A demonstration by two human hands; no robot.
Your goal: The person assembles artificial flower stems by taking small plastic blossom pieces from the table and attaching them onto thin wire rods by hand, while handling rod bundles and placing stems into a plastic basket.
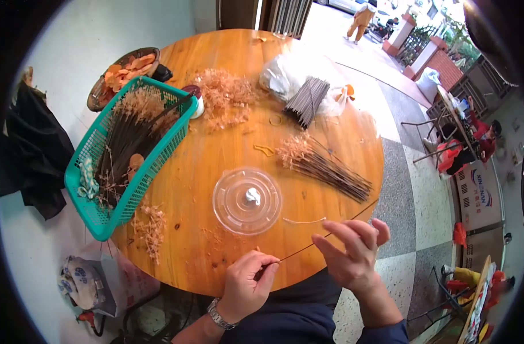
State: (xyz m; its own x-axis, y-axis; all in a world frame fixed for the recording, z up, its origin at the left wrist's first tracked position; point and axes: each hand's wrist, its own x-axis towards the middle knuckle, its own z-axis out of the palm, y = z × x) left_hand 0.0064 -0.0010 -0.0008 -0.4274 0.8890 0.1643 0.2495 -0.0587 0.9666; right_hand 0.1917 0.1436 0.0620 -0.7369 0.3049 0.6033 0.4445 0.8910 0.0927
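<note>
A thin dark stem (299, 251) runs slantwise over the table's near edge. My left hand (249, 285) pinches its lower end between thumb and fingers. Farther up the stem, my right hand (354, 249) is raised with its fingers spread; whether it touches the stem I cannot tell. Just beyond my hands lies a round clear plastic lid (227, 215) with a small white lump (252, 196) on it. To its right rests a bundle of dark stems (331, 172) with pale orange tufts at one end. A short pale strand (304, 221) lies near my right hand.
A green basket (173, 140) full of tufted stems stands at the left, a bowl of orange pieces (124, 71) behind it. Loose orange petals (225, 92), a bundle of bare sticks (309, 100) and white plastic bags (279, 74) lie at the back. People sit at tables on the right.
</note>
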